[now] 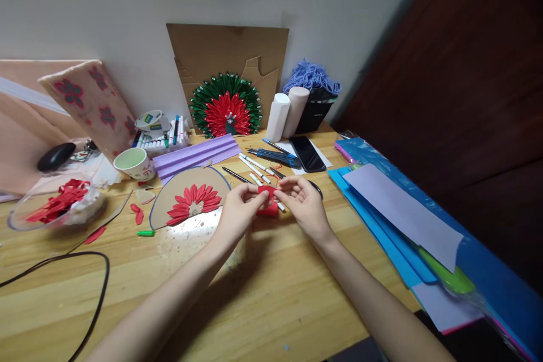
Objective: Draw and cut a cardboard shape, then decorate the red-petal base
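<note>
Between my two hands is a small piece of red ribbon (266,190), pinched at its left by my left hand (241,206) and at its right by my right hand (302,202). Just below it a larger red piece (268,210) shows, partly hidden by my fingers. Left of my hands lies a cardboard semicircle (165,199) with a blue edge. A fan of red petals (186,199) is set on it around a bare middle. Behind stands a finished peacock fan (227,106) in green and red against a cardboard sheet (229,48).
Several white markers (250,168), a black pen (236,175) and a phone (307,154) lie beyond my hands. At the left are a bowl of red scraps (59,203), a paper cup (134,164) and a black cable (106,277). Coloured sheets (403,209) line the right edge.
</note>
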`<state>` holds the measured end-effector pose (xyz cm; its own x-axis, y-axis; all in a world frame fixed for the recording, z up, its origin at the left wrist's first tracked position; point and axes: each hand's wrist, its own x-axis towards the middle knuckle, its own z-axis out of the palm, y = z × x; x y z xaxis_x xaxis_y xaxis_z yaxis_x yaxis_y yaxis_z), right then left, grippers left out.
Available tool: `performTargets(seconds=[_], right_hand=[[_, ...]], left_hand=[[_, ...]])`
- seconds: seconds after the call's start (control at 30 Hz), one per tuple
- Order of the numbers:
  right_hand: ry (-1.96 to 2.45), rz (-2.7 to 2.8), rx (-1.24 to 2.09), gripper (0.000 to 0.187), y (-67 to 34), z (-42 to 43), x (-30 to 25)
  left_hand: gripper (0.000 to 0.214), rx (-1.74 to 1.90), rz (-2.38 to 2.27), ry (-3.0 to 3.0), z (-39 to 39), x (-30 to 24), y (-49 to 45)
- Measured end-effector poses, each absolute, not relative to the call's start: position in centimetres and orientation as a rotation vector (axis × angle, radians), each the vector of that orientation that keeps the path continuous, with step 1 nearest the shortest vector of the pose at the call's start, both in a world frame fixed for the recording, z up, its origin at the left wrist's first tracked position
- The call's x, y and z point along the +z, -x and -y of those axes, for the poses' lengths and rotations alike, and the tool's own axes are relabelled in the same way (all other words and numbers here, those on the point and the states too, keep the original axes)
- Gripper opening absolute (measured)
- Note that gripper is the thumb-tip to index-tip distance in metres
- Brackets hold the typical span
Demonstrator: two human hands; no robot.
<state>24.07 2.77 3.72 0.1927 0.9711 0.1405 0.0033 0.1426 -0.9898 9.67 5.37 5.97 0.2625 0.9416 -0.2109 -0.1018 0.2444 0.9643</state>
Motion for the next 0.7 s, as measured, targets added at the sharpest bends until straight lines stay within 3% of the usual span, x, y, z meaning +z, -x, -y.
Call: performTargets(seconds=[0.4, 0.6, 0.7], right_hand=[[1.299, 1.363, 0.899, 0.017, -26.6, -3.0, 4.6], [2.164, 1.613, 0.295, 0.013, -29.7, -4.3, 2.1], [2.277, 1.730, 0.195, 0.019, -30.0, -4.6, 1.1]], left_hand=[[0.017, 0.780, -1.042, -1.469, -5.8, 5.9, -9.0], [0.027, 0.895, -1.131, -1.214, -6.7, 5.9, -8.6], [0.027, 0.922, -1.107, -1.109, -6.8, 6.5, -8.5]])
